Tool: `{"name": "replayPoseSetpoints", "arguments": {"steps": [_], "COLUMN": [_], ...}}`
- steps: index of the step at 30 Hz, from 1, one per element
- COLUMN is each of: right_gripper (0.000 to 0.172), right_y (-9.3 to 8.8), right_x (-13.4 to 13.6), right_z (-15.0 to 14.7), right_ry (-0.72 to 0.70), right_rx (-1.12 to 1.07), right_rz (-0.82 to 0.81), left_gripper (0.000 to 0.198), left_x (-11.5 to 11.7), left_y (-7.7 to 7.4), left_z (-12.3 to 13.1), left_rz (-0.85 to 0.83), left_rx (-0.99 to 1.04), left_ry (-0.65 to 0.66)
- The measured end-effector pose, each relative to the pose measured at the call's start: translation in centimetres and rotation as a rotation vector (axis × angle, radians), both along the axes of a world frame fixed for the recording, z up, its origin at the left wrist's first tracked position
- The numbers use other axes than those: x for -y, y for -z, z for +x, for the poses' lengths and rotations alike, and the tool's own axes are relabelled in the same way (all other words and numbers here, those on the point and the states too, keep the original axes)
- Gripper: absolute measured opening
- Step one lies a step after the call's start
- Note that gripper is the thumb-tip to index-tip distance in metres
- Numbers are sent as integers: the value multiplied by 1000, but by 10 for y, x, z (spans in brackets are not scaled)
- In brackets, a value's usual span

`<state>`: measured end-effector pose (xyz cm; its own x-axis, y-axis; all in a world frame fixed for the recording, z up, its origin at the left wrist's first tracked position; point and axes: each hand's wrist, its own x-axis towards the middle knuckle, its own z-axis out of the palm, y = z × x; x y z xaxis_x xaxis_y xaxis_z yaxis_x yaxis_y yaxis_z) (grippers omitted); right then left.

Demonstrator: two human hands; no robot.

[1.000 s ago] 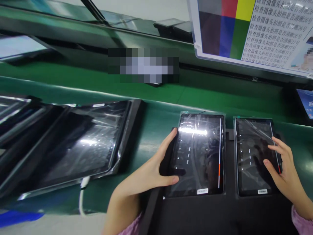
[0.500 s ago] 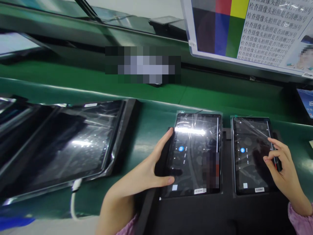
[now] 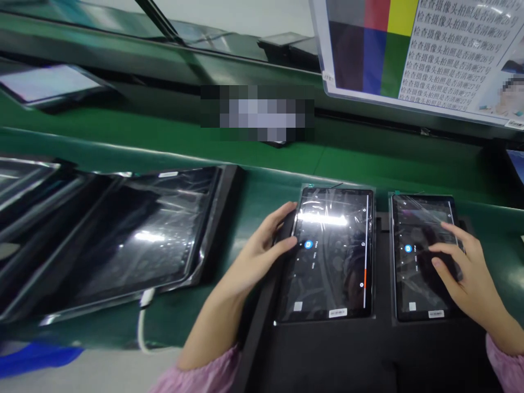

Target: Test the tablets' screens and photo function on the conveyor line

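Two film-covered tablets lie side by side with camera screens showing. My left hand (image 3: 264, 243) is at the left edge of the larger-looking left tablet (image 3: 331, 267). Its thumb and forefinger are apart, with their tips against that edge; the other fingers are partly hidden. Over the right tablet (image 3: 417, 284), my right hand (image 3: 462, 265) has its thumb and fingers spread, the tips at or just above the screen. I cannot tell whether they touch it. Nothing shows in this hand.
A black holder (image 3: 327, 360) lies under both tablets. More film-wrapped tablets (image 3: 159, 234) stand at the left, with a white cable (image 3: 141, 327) plugged in. Behind are a lit tablet (image 3: 49, 84), a blurred-out object (image 3: 262, 114) and a colour test chart (image 3: 376, 49).
My left thumb has come off the left tablet's screen and moved up to its edge. My right hand has shifted left over the right screen, its fingers spreading. The camera view has shifted slightly.
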<state>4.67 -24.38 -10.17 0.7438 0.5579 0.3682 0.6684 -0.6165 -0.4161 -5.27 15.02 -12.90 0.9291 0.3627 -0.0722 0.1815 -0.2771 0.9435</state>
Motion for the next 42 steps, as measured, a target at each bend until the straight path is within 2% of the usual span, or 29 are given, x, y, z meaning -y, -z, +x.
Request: {"name": "replayPoseSetpoints", "arguments": {"steps": [4,7,9,16,22,28,31,34,42], "right_gripper": [26,31,34,37,40,38,37,37,36], "right_y": [-13,-10,-3,14,16,19,20,22,24], "right_x": [-23,-42,-50,-51,-52,-51,-49,-47,-46], "right_z": [28,48,57,64,63,65,66,66,66], "right_ry": [-50,-19,4,-11,-12,-14,-4,3,19], "right_rx": [91,111,108,116,141,163,169,164,125], "right_rz": [-132,-141,-137,-207,-115,-84,-61,-49,-51], "left_gripper": [73,74,73,71,79,84,79,72,80], "left_x": [2,2,2,2,2,0,0,-1,-2], "left_y": [-10,-15,-16,-11,-10,-9,-10,-10,-15], "left_z": [42,69,78,76,78,79,78,78,74], "left_rz": [-107,-135,-144,-181,-239,-112,-71,-70,-64], "left_rx": [-36,-87,-87,-56,-45,-81,-47,-8,-68], "left_ry": [-161,-216,-230,-235,-201,-173,-184,-202,-174]}}
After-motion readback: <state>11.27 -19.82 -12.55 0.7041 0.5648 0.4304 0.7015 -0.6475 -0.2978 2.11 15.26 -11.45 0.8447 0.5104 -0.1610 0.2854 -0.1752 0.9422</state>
